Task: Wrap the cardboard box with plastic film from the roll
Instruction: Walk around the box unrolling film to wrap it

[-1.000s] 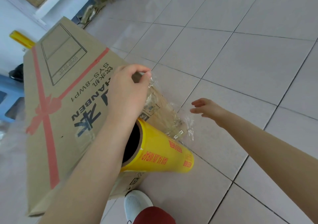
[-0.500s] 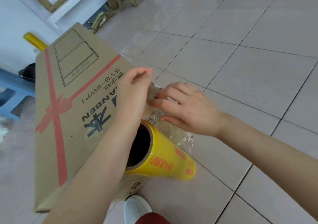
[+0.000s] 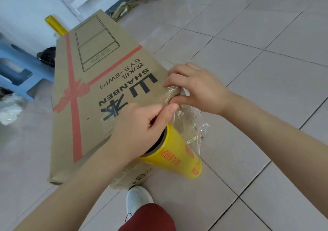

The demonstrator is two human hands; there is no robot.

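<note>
Head view. The cardboard box (image 3: 92, 117), a long flat carton printed with "SHANBEN SYS-8WP1" and a red ribbon graphic, lay on the tiled floor (image 3: 248, 71) with its broad printed face up and its near end towards the person.

The yellow roll (image 3: 179, 159) lay against the box's near right edge, with its open core end facing the camera. Crumpled plastic film (image 3: 188, 122) ran from the roll up to the right edge of the box.

The left hand (image 3: 142, 124) was at the upper end of the roll, its wrist across the core opening. Its fingers were curled and the thumb was pressed forward, pinching the film just beside the box edge.

The right hand (image 3: 197, 87) was on the right edge of the box, touching it. Its fingers were curled, and thumb and forefinger gripped a bunched piece of film against the cardboard. The two hands were close together, thumbs nearly meeting.

A white shoe (image 3: 137, 198) and a red trouser leg (image 3: 150, 218) stood just below the box's near corner. A blue plastic stool (image 3: 19, 67) stood to the left, well apart from the hands. A second yellow roll (image 3: 55, 26) was at the wall, behind the far end of the box.
</note>
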